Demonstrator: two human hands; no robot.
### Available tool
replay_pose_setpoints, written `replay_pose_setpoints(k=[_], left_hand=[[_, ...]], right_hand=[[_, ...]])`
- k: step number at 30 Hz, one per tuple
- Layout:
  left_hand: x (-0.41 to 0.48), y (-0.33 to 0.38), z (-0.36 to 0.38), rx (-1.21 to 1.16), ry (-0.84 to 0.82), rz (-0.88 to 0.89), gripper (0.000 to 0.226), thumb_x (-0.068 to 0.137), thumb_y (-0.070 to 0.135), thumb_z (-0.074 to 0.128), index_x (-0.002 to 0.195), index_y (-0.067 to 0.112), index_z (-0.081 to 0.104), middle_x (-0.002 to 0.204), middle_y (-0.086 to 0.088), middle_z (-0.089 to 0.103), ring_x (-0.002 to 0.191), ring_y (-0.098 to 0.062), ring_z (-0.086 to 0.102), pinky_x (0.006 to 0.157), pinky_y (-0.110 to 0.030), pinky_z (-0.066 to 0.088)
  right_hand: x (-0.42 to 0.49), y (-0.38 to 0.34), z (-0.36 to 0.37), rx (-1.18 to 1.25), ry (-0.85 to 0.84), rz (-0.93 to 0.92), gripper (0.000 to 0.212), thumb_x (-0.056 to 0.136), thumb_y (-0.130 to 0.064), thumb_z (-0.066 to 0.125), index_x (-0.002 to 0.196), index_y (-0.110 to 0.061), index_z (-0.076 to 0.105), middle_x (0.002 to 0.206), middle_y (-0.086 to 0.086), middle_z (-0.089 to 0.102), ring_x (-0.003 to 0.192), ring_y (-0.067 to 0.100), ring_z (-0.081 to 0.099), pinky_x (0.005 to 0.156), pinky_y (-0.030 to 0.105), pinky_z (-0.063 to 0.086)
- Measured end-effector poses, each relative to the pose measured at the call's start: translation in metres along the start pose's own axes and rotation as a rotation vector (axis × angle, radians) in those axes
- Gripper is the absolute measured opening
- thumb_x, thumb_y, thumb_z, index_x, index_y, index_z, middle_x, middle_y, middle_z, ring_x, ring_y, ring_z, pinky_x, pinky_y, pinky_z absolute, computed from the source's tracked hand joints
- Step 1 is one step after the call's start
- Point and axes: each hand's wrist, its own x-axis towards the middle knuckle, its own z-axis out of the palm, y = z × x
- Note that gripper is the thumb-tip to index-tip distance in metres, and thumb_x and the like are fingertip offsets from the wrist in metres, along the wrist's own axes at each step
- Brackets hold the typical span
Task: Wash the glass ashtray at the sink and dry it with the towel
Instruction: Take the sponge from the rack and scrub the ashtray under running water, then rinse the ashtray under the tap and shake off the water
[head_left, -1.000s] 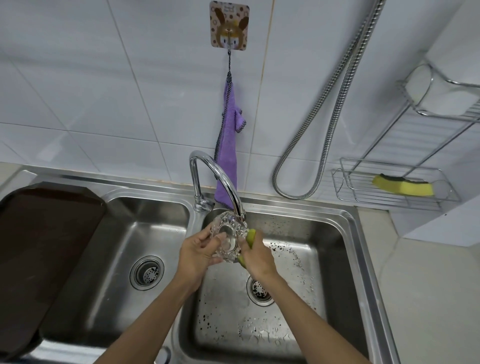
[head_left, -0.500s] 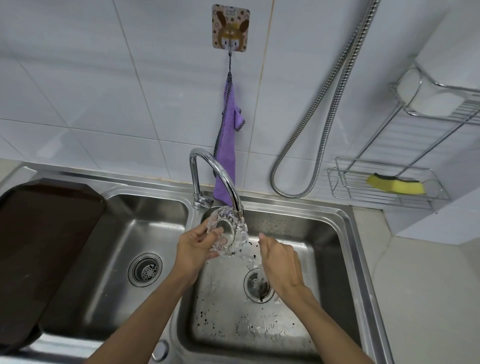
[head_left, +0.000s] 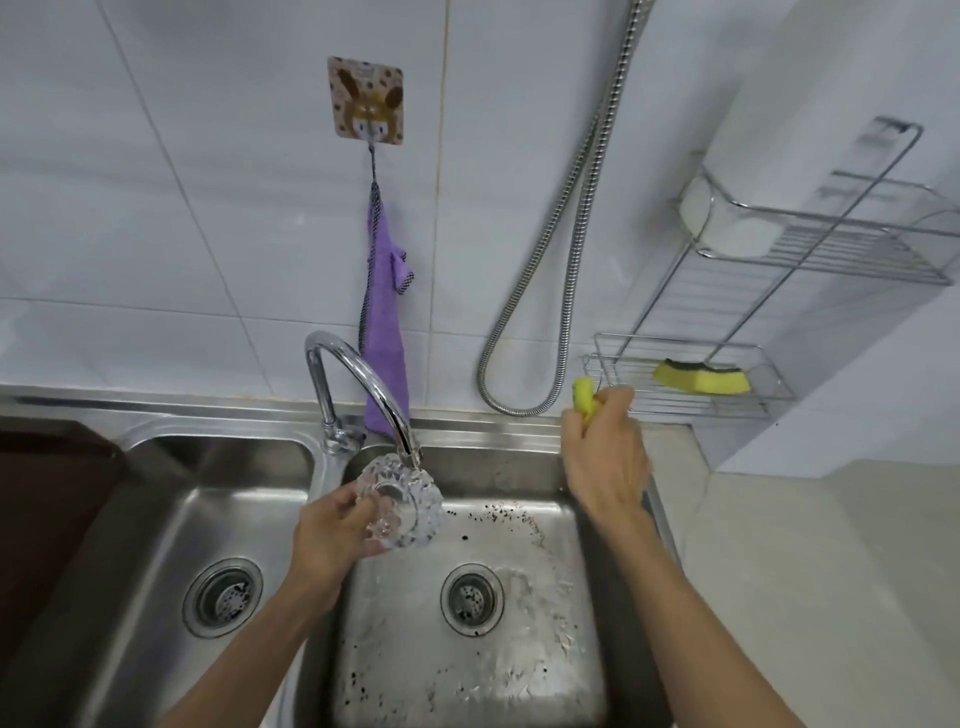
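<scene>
Clear cut-glass ashtray: left hand pinches it under the chrome tap. Right hand, closed on yellow sponge, nears wire rack. Next: rinse, then purple towel.

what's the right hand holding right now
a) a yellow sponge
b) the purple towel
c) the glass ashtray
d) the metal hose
a: the right hand is closed on a yellow sponge near the wire rack, while the left hand holds the glass ashtray under the faucet, and the purple towel hangs on the wall untouched.
</scene>
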Motion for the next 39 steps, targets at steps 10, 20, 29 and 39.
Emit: replay_pose_setpoints(k=[10, 20, 29, 39], left_hand=[[-0.006, 0.011, 0.0, -0.022, 0.003, -0.047, 0.011, 0.097, 0.003, 0.055, 0.1, 0.011, 0.062, 0.098, -0.024, 0.071, 0.075, -0.032, 0.068, 0.054, -0.037, 0.061], [-0.005, 0.021, 0.002, 0.037, -0.185, -0.06, 0.029, 0.101, 0.006, 0.047, 0.128, 0.008, 0.057, 0.106, -0.022, 0.07, 0.09, -0.035, 0.064, 0.08, -0.048, 0.053], [0.012, -0.01, -0.001, 0.009, -0.169, -0.299, 0.033, 0.102, 0.024, 0.046, 0.119, 0.002, 0.063, 0.111, -0.02, 0.073, 0.104, -0.036, 0.07, 0.088, -0.045, 0.056], [0.063, 0.022, 0.002, 0.041, 0.132, -0.053, 0.019, 0.099, 0.022, 0.048, 0.097, 0.014, 0.066, 0.093, -0.005, 0.061, 0.092, -0.017, 0.053, 0.087, -0.033, 0.041]], right_hand=[[0.111, 0.015, -0.011, -0.41, -0.05, 0.021, 0.037, 0.094, -0.032, 0.049, 0.119, -0.007, 0.063, 0.131, 0.022, 0.052, 0.118, 0.042, 0.048, 0.104, 0.047, 0.033], [-0.056, -0.022, 0.078, 0.498, -0.991, 0.108, 0.038, 0.096, -0.027, 0.06, 0.131, -0.012, 0.056, 0.128, 0.012, 0.062, 0.107, 0.025, 0.064, 0.084, 0.037, 0.058], [-0.074, -0.017, 0.077, 0.731, -0.889, 0.523, 0.015, 0.089, -0.013, 0.067, 0.077, -0.007, 0.074, 0.085, 0.016, 0.074, 0.06, 0.03, 0.071, 0.05, 0.034, 0.059], [-0.077, -0.016, 0.088, 0.849, -0.984, 0.746, 0.015, 0.086, -0.011, 0.072, 0.095, 0.001, 0.071, 0.078, 0.018, 0.074, 0.059, 0.034, 0.07, 0.055, 0.039, 0.059]])
